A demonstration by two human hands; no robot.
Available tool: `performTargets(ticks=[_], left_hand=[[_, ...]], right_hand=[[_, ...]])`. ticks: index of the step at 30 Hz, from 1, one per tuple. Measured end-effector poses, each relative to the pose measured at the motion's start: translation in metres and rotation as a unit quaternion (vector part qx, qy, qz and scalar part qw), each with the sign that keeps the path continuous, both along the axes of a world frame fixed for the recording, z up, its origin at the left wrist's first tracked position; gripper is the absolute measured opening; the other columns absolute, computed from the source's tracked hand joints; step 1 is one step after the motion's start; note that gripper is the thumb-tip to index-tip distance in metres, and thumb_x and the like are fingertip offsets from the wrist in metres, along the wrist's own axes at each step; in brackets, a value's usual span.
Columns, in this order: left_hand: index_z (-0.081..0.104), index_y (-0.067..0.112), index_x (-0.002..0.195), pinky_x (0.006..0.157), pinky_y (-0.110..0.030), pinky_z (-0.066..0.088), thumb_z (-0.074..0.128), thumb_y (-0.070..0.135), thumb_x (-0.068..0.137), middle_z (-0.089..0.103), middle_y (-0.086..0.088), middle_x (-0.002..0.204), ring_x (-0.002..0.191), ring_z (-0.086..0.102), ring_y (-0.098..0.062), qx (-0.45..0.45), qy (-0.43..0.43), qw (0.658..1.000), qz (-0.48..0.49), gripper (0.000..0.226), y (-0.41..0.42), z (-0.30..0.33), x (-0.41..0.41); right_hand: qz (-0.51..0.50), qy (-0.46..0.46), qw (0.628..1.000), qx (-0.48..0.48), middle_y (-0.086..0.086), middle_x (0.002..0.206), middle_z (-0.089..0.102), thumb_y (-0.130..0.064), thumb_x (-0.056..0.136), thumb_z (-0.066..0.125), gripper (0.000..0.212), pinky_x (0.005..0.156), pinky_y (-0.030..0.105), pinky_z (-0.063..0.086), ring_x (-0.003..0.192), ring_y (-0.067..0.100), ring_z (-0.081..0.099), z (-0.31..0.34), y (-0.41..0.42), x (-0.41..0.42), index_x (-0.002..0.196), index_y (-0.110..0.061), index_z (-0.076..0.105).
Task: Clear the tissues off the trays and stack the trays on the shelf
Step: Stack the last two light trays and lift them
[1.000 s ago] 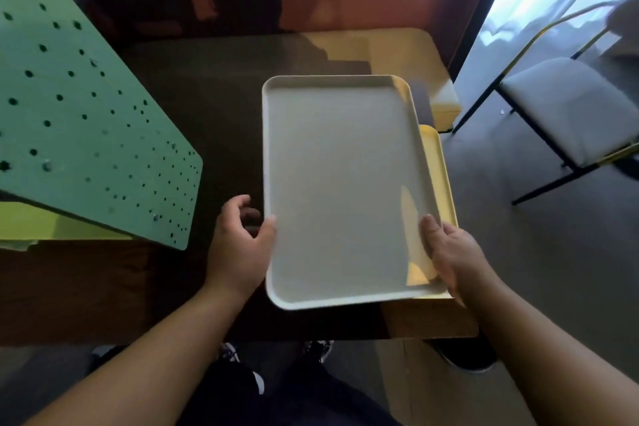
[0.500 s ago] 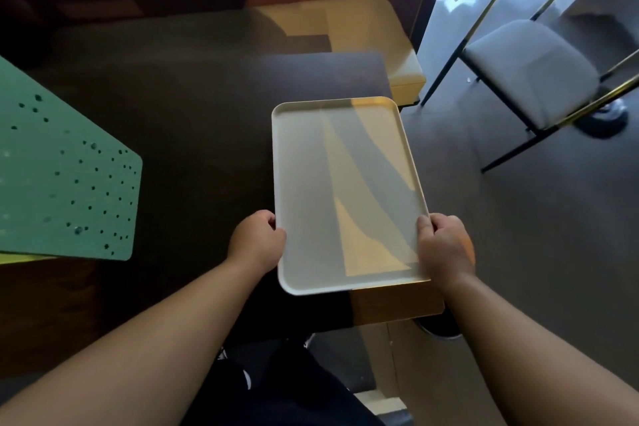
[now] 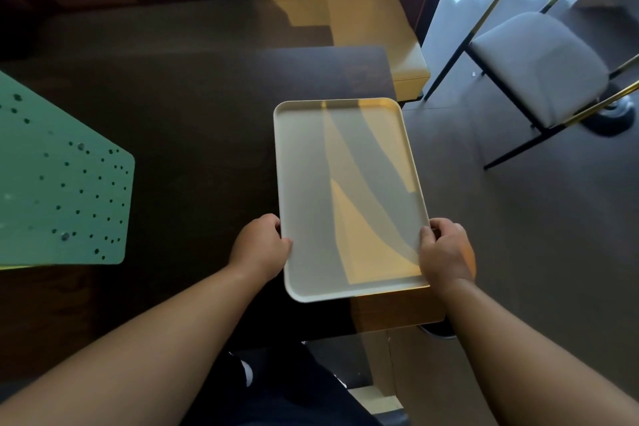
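Observation:
A pale cream tray lies at the right end of the dark table, its near edge reaching the table's front edge. Sunlight streaks cross its bare surface; no tissue shows on it. My left hand grips the tray's near-left rim. My right hand grips its near-right rim. The yellow tray seen under it earlier is hidden now; I cannot tell whether it still lies beneath.
A green perforated panel juts over the table at the left. A yellow bench seat stands behind the table. A grey-cushioned chair with a gold and black frame stands on the floor to the right.
Both hands have closed on the tray's near corners, and the yellow tray's edge no longer shows beside it. The view has shifted right since one second ago.

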State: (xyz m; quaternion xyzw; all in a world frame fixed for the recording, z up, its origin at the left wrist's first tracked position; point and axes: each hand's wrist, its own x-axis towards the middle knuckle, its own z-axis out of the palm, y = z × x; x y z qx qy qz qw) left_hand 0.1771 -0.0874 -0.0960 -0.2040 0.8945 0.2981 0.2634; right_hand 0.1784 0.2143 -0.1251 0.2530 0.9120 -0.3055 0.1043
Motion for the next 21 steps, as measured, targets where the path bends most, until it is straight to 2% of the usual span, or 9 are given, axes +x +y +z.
performTargets(ticks=[3,6,8,13,18,21], left_hand=[[0.064,0.023,0.100,0.070,-0.036,0.055,0.067,0.026,0.090,0.064,0.004,0.087,0.078,0.062,-0.015,-0.012,0.002,1.000,-0.015,0.011,0.000,-0.002,-0.002],[0.065,0.025,0.100,0.069,-0.035,0.055,0.067,0.027,0.091,0.065,0.007,0.087,0.077,0.063,-0.013,-0.023,-0.010,0.999,-0.031,0.010,0.001,-0.004,-0.003],[0.067,0.026,0.101,0.070,-0.035,0.056,0.067,0.027,0.092,0.066,0.009,0.087,0.077,0.064,-0.012,-0.026,-0.012,0.999,-0.034,0.010,0.001,-0.005,-0.004],[0.068,0.030,0.112,0.072,-0.035,0.058,0.063,0.027,0.095,0.066,0.014,0.086,0.077,0.064,-0.010,-0.039,-0.013,0.998,-0.047,0.019,0.002,-0.007,-0.002],[0.064,0.025,0.129,0.072,-0.031,0.049,0.060,0.028,0.098,0.071,0.004,0.117,0.080,0.056,-0.011,-0.046,-0.006,0.998,-0.041,0.031,0.003,-0.008,0.001],[0.064,0.028,0.127,0.071,-0.031,0.052,0.057,0.030,0.099,0.071,0.006,0.112,0.082,0.060,-0.011,-0.039,-0.004,0.998,-0.041,0.029,0.003,-0.011,0.003]], right_hand=[[-0.004,0.001,1.000,0.002,0.000,0.112,0.054,-0.033,0.104,0.050,0.019,0.066,0.026,0.043,0.091,0.014,0.057,-0.001,-0.001,-0.003,0.114,-0.023,0.062],[-0.013,-0.001,1.000,0.000,-0.001,0.112,0.054,-0.033,0.104,0.050,0.019,0.069,0.029,0.046,0.091,0.013,0.057,-0.003,0.000,-0.004,0.115,-0.023,0.062],[-0.012,-0.005,1.000,-0.009,-0.001,0.111,0.056,-0.033,0.104,0.049,0.019,0.064,0.025,0.044,0.090,0.012,0.057,-0.005,0.001,-0.006,0.116,-0.024,0.060],[-0.026,-0.011,0.999,-0.039,0.000,0.110,0.062,-0.033,0.103,0.051,0.017,0.060,0.022,0.043,0.093,0.015,0.061,-0.009,0.001,-0.008,0.116,-0.025,0.059],[-0.047,-0.020,0.998,-0.038,0.001,0.112,0.062,-0.030,0.102,0.054,0.012,0.059,0.022,0.043,0.092,0.016,0.061,-0.009,-0.002,-0.011,0.112,-0.025,0.058],[-0.050,-0.021,0.998,-0.014,0.001,0.111,0.063,-0.030,0.102,0.053,0.010,0.061,0.027,0.045,0.089,0.016,0.062,-0.010,-0.003,-0.012,0.109,-0.025,0.059]])
